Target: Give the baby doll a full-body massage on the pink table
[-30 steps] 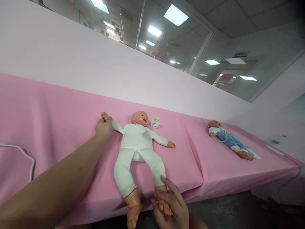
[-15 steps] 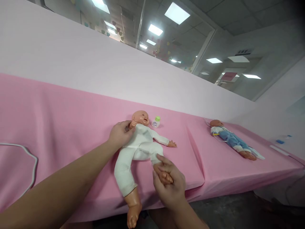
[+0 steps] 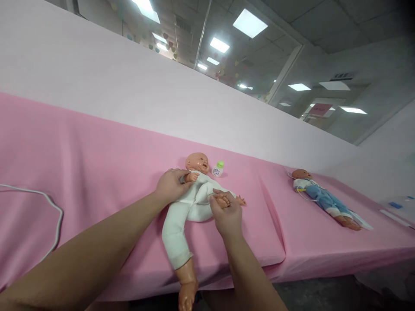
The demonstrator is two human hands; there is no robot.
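A baby doll [image 3: 197, 162] in a white suit lies on its back on the pink-covered table [image 3: 106, 151]. My left hand [image 3: 173, 185] is closed round the doll's arm near its small hand, at chest height. The doll's foot [image 3: 222, 200] is in the grip of my right hand [image 3: 227, 214], and that leg is bent up over the belly. The other leg [image 3: 177, 237] stretches toward the front edge, its bare foot hanging past it. Beside the head stands a small white bottle with a green cap [image 3: 217, 169].
Farther right lies a second doll [image 3: 326, 200] in blue and white, with thin tubing around it. A white cable [image 3: 58, 211] curves over the cloth at left. Behind the table rises a white wall [image 3: 136, 93] with windows above.
My right hand has pushed the doll's foot up toward its belly, bending the leg. My left hand has brought the doll's small hand slightly over its chest. The camera view has shifted a little.
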